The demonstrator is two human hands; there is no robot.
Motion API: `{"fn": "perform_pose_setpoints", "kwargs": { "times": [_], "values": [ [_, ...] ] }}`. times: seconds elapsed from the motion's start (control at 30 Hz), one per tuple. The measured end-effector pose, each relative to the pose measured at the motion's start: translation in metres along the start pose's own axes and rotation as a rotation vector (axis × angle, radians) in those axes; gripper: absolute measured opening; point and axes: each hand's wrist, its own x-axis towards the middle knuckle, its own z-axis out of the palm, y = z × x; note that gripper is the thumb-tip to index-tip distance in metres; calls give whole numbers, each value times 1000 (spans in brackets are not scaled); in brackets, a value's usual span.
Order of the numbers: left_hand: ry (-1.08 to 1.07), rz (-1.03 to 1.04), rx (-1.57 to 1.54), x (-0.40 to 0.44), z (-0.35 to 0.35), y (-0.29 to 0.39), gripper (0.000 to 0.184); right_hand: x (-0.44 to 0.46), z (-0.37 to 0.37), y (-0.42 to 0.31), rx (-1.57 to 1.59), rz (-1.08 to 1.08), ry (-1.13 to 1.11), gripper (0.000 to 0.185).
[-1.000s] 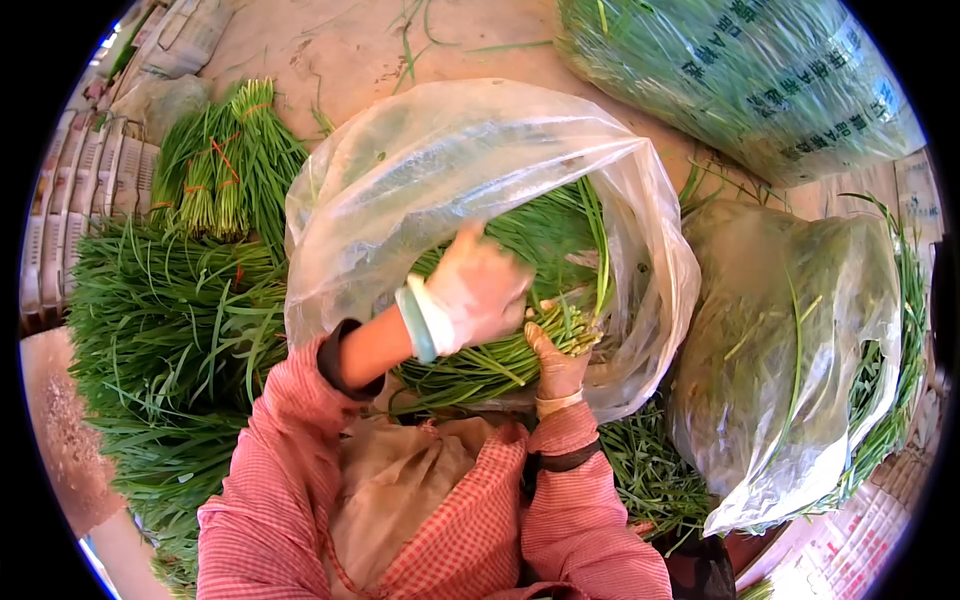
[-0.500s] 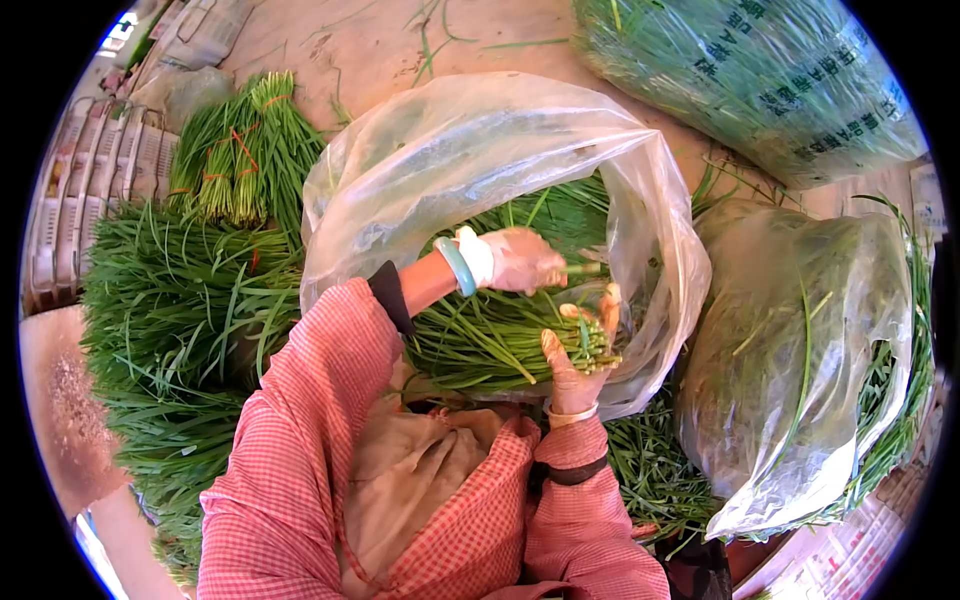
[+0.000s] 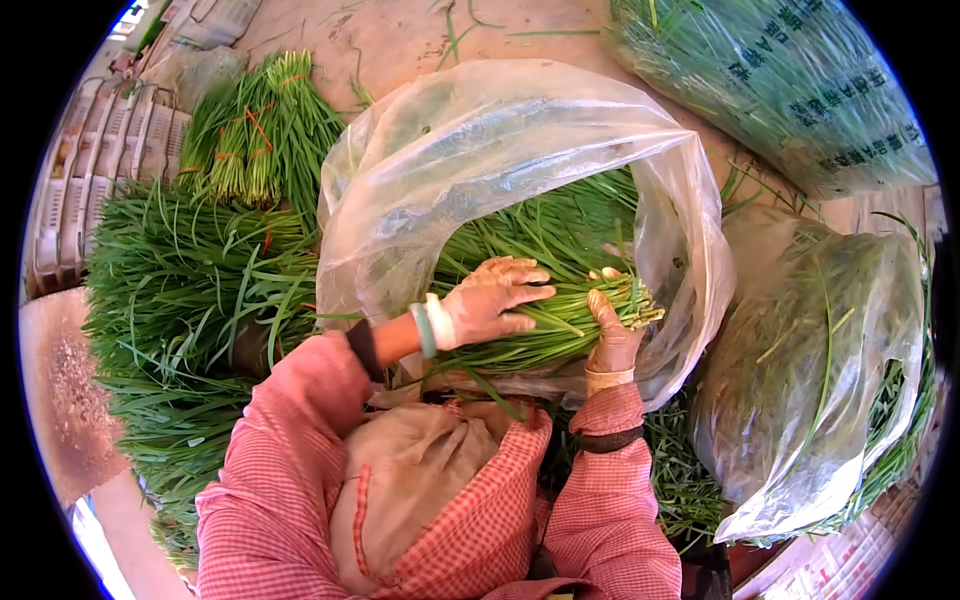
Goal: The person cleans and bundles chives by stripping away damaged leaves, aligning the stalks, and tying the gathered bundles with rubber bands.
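Note:
Long green garlic chives (image 3: 560, 322) lie across the mouth of a clear plastic bag (image 3: 480, 110), their pale cut ends pointing right. My right hand (image 3: 612, 338) is closed round the bunch near those ends, thumb on top and the other fingers mostly hidden beneath. Flat on the leaves to the left rests my left hand (image 3: 495, 302), its fingers spread apart. Both hands wear thin, translucent gloves, and a pale green bangle (image 3: 423, 330) circles the left wrist. More chives fill the bag behind the bunch.
Chives in a large heap (image 3: 190, 290) lie at left, with tied bundles (image 3: 250, 140) behind them. Plastic crates (image 3: 100, 180) stand at far left. A filled clear bag (image 3: 800, 370) sits at right, and a printed bag (image 3: 780, 80) lies at upper right.
My left hand has come down and left onto the leaves, fingers now spread; the short stems near it are no longer there. My right hand has closed round the bunch. The whole view has shifted slightly.

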Motion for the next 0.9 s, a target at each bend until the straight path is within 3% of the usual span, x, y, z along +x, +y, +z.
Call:
{"fn": "perform_pose_setpoints", "kwargs": {
  "times": [0.07,0.13,0.2,0.23,0.3,0.33,0.4,0.47,0.53,0.6,0.63,0.67,0.73,0.77,0.83,0.9],
  "values": [
    [-171,-506,-598,1,4,-9,28,0,-2,0,-17,-54,-45,37],
    [-62,-548,-1029,1,1,-15,25,-3,-4,-1,-18,-32,-40,38],
    [131,-538,-1186,7,7,-19,26,-3,5,-7,-42,-104,-148,41],
    [133,-536,-1182,8,9,-18,26,-5,10,-12,-55,-93,-215,46],
    [117,-184,-412,8,18,-11,32,-9,31,-18,-99,-100,-216,47],
    [127,-58,-483,4,41,-18,36,-11,36,-19,-142,-105,-214,47],
    [-2,-222,-659,1,59,-29,37,-10,23,-17,169,235,-402,45],
    [-16,-254,-627,3,55,-29,36,-14,25,-11,-185,39,-410,42],
    [20,-236,-543,0,42,-26,36,-16,26,-7,-153,25,-347,38],
    [-216,-286,-376,2,17,-34,40,-15,26,-17,-220,-56,-177,34],
    [-324,-475,-359,0,3,-40,42,-20,30,-42,-161,-60,-106,32],
    [-210,-539,-394,-9,-12,-41,41,-23,33,-75,-157,-163,-109,31],
    [121,-384,-489,-21,-45,-48,37,-35,41,-156,-231,-458,-160,31],
    [197,-534,-684,-14,-82,-28,33,-54,51,-198,-237,-545,-71,29],
    [394,-212,-379,-10,-150,12,32,-88,54,-273,-150,-789,-181,34],
    [548,-210,-799,-6,-215,90,31,-138,48,-316,-119,-890,-253,37]
  ]
}}
